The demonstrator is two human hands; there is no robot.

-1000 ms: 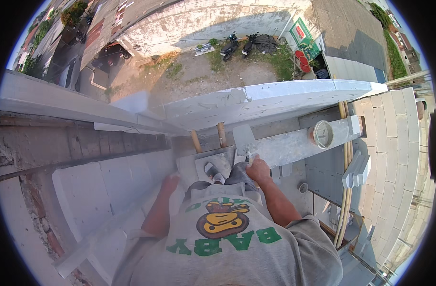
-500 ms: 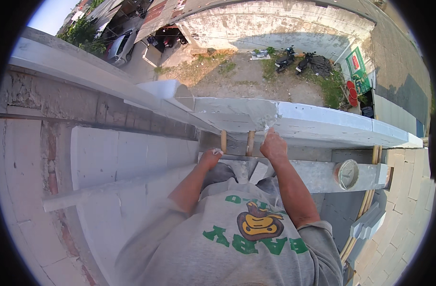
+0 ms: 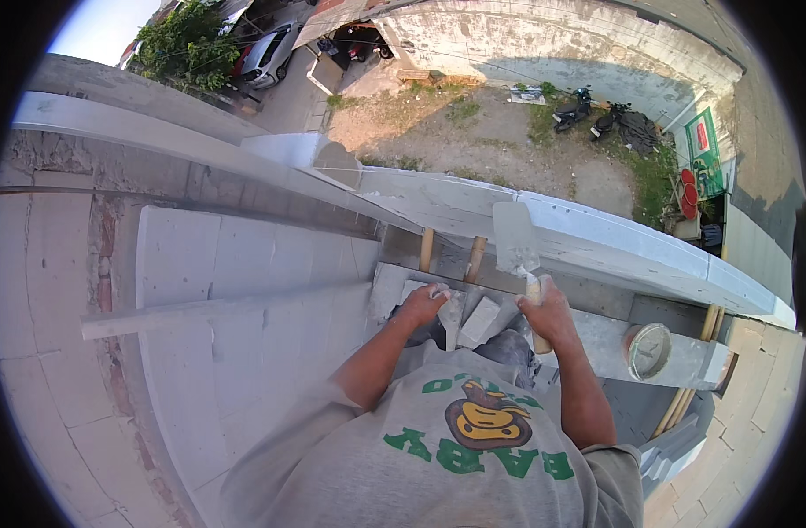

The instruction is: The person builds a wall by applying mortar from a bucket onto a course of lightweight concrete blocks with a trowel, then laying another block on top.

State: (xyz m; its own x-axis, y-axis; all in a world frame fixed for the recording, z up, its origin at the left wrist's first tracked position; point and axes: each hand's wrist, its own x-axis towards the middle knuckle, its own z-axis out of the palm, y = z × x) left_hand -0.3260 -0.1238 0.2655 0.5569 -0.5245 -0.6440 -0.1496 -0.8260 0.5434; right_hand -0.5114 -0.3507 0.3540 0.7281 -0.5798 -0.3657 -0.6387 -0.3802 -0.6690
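"Clearly high above a yard, a builder in a grey shirt (image 3: 332, 466) works with both hands; what shows at far left?"

"A long pale bar (image 3: 227, 317) lies across light panels (image 3: 178, 264), well apart from the left hand (image 3: 425, 305)."

"And that hand?"

"Its fingers are curled inward at a pale wedge-shaped piece (image 3: 452, 319); whether they grip it or merely touch it, one cannot tell."

"Next along?"

"A small pale block (image 3: 480, 320), tilted between the two hands. Just beyond, the trowel (image 3: 514, 238) stands with its blade pointing away from the body, seen against the white block wall (image 3: 632, 242); contact between them cannot be made out."

"Who has the trowel?"

"The right hand (image 3: 550, 314), closed firmly around its wooden handle (image 3: 541, 341)."

"Any containers?"

"One, at right: a round bucket (image 3: 631, 354) resting on a grey plank (image 3: 596, 339), grey material (image 3: 651, 350) visible inside, its depth unclear. It sits beyond the right hand, untouched."
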